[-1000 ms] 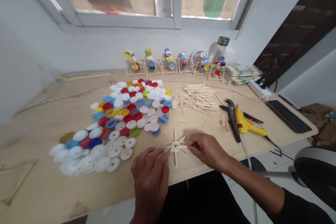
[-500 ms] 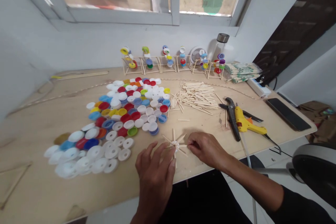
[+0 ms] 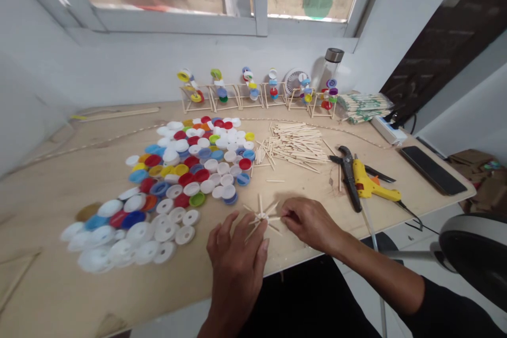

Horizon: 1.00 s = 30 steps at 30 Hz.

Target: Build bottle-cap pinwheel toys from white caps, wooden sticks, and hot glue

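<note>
A small wheel of short wooden sticks round a white hub (image 3: 261,216) lies flat near the table's front edge. My left hand (image 3: 237,253) is spread over its near left side, palm down, with a fingertip resting at the hub and covering some of the spokes. To the right, my right hand (image 3: 312,223) is closed in a pinch at the outer end of the right-hand wooden stick (image 3: 274,218); the fingertips are partly hidden. One loose stick (image 3: 275,180) lies just beyond the wheel.
Many coloured bottle caps (image 3: 200,175) spread across the left. Behind are a stick pile (image 3: 295,142) and a row of stick stands with cap wheels (image 3: 249,96). At right lie cutting pliers (image 3: 348,177), a yellow glue gun (image 3: 362,177), a phone (image 3: 433,170) and a power strip (image 3: 388,131).
My left hand has shifted very slightly at the hub. My right hand keeps its pinch at the stick's end. The whole view has moved a little.
</note>
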Tool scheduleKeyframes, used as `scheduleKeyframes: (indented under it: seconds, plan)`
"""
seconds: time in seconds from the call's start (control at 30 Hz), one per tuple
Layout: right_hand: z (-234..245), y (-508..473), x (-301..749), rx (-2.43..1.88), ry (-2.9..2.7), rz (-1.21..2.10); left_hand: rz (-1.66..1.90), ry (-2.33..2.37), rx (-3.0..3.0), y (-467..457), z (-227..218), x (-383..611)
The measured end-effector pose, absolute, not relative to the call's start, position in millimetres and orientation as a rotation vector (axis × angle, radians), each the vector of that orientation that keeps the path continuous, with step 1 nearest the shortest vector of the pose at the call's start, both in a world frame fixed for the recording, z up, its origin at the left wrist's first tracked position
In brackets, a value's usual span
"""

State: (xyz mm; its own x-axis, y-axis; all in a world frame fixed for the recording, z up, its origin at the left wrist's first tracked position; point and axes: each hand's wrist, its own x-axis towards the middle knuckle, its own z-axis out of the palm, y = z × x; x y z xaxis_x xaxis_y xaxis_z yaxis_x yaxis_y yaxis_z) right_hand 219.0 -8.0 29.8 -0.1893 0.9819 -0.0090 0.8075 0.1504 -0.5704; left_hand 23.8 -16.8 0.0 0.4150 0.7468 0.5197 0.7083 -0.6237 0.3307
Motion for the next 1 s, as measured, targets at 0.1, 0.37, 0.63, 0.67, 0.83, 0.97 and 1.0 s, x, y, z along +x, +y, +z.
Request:
scheduleKeyframes:
  seconds: [0.1, 0.37, 0.63, 0.67, 0.83, 0.97, 1.0]
  plan:
    - [28.5, -7.9, 218.8, -1.709, -2.075, 0.644, 1.006, 1.333, 2.614, -16.3, 0.6, 24.1]
    - [29.2, -7.9, 221.0, -1.7, -2.075, 0.643, 0.976, 1.342, 2.651, -16.1, 0.5, 25.3]
    - [34.0, -9.9, 226.6, -1.718, -2.006, 0.653, 1.001, 1.345, 2.588, -16.5, 0.9, 24.8]
    - [33.6, -10.3, 226.0, -1.72, -2.019, 0.648, 1.006, 1.341, 2.589, -16.5, 1.2, 24.8]
    - [32.5, -10.7, 221.2, -1.699, -2.088, 0.614, 1.024, 1.332, 2.598, -16.4, 0.7, 25.4]
    - [36.0, -10.7, 222.5, -1.706, -2.037, 0.624, 1.057, 1.321, 2.618, -16.5, 0.9, 26.3]
    - [36.9, -11.3, 223.7, -1.713, -2.018, 0.625, 1.08, 1.324, 2.612, -16.6, 1.4, 25.9]
